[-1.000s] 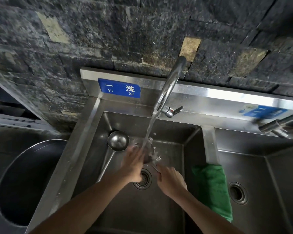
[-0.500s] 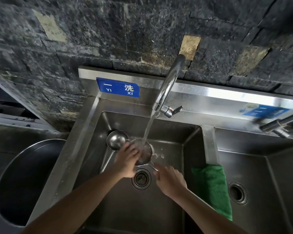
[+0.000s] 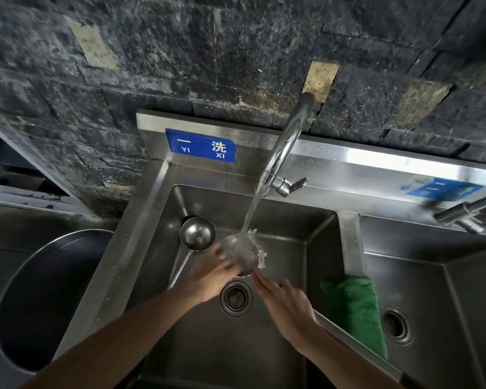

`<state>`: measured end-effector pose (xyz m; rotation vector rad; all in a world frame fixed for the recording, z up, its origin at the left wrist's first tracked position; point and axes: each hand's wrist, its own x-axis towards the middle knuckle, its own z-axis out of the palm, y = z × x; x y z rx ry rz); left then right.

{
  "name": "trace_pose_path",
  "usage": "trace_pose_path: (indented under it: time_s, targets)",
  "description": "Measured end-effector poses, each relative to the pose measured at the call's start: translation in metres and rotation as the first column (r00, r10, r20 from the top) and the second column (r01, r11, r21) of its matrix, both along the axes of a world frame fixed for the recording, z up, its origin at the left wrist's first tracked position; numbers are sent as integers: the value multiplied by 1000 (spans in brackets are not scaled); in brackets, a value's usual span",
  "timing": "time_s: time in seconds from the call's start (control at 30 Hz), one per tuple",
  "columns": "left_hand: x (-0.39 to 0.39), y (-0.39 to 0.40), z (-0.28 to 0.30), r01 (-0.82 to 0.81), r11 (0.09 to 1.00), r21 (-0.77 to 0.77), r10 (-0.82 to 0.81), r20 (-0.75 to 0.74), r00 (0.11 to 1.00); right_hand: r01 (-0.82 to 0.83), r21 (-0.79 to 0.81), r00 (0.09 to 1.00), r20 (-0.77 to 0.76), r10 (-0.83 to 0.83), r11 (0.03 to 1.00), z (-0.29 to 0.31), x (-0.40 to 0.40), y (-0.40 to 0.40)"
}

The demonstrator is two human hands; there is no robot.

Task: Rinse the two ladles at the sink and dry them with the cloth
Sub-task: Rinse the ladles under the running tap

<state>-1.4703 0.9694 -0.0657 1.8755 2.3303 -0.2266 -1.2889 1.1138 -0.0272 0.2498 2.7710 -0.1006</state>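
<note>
Steel round-bowled ladle (image 3: 240, 255) is getting rinsed under the chrome tap (image 3: 285, 147): right hand (image 3: 288, 304) gripping its handle, left hand (image 3: 209, 276) rubbing the bowl, fingers straight. Second steel ladle (image 3: 197, 233) is waiting in the sink (image 3: 281, 226) (green cloth (image 3: 354, 307) untouched, drying not started).

A dark stone-tile wall (image 3: 180, 51) rises behind a blue sign (image 3: 200, 145) reading "YI XI". Right of the sign, a second blue label (image 3: 446, 188) sits above another faucet (image 3: 466, 213) and a second basin's drain (image 3: 396, 324). Far left of the sign, a large round metal basin (image 3: 40, 299) sits.
</note>
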Motion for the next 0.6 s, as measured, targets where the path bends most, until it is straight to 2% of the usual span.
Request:
trace_pose_path:
  time_s: [0.1, 0.2, 0.27, 0.37, 0.47, 0.6]
  targets:
    - [-27, -13, -2, -117, 991, -64, 119, 16, 993, 35, -92, 998, 47, -30, 995, 6, 1, 8]
    - [-17, -12, 3, -229, 969, 93, 219, 108, 970, 165, -286, 986, 75, -150, 944, 6, -7, 12]
    - [-2, -10, -1, -248, 941, 229, 217, 152, 964, 214, -373, 977, 63, -206, 903, 4, -17, 6]
    - [16, -6, -6, -306, 924, 231, 243, 263, 934, 265, -455, 959, 33, -281, 850, 2, -34, -7]
    - [22, 3, -11, -380, 908, 180, 296, 366, 882, 213, -438, 971, -9, -241, 874, -2, -40, -19]
    - [15, 13, -7, -432, 879, 203, 304, 460, 834, 61, -314, 996, -37, -76, 947, -5, -34, -17]
